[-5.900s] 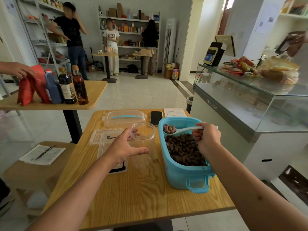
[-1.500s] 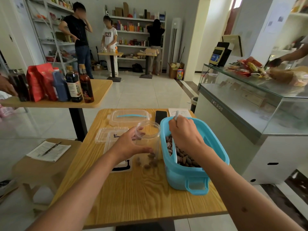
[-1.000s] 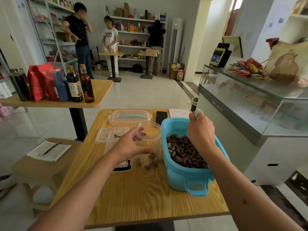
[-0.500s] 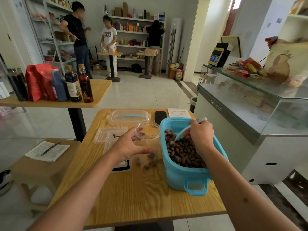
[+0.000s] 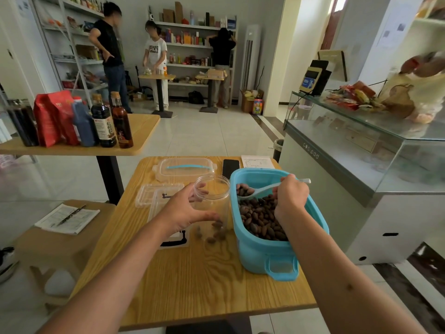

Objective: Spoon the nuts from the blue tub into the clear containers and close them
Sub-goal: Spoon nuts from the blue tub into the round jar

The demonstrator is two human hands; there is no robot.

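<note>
Nuts: brown oval nuts (image 5: pixel 261 218) fill the oblong light-blue plastic tub (image 5: pixel 269 251) at the right of the light wooden table (image 5: pixel 192 280); a few more lie at the bottom of the clear round plastic jar (image 5: pixel 213 201) just left of the tub.
Change: half a second ago the white plastic spoon (image 5: pixel 262 190) dug into the heap; now its bowl is lifted clear, loaded with nuts, over the tub's far left end beside the jar mouth.
Right hand: right hand (image 5: pixel 290 198) clenched around the spoon handle, above the tub.
Left hand: left hand (image 5: pixel 185 213) wrapped around the jar, fingers and thumb gripping its side.
Around: clear flat lid with a blue strip (image 5: pixel 184 168), black phone (image 5: pixel 230 166) and printed sheet (image 5: pixel 257 162) lie behind; clear flat trays (image 5: pixel 154 196) sit left of the jar, partly hidden by the left hand.
</note>
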